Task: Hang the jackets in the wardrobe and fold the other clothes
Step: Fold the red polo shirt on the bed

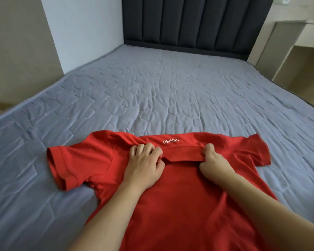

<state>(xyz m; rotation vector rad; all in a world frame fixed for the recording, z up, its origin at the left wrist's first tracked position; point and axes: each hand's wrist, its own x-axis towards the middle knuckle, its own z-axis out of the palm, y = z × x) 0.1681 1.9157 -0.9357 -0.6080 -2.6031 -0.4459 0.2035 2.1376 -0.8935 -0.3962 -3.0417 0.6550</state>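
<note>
Progress stands at an early stage, on the evidence available. One garment is in view: a red polo shirt laid flat on the bed, back side up, collar toward the headboard and hem running out of view at the near edge. Both short sleeves lie spread to either side, unfolded; the body shows no fold line. The left hand has its fingers curled onto the cloth at the left end of the collar and appears to pinch it; the right hand is clamped on the right end, fingers and thumb closed round the collar band. The grip on both sides is therefore together on fabric, not apart. My judgement is that the collar is being straightened ahead of folding, so the fold of this shirt is not yet begun. No jackets, wardrobe or finished folded pile appear in view, so their state cannot be assessed. A pale shelf unit stands beside the bed at the right.
</note>
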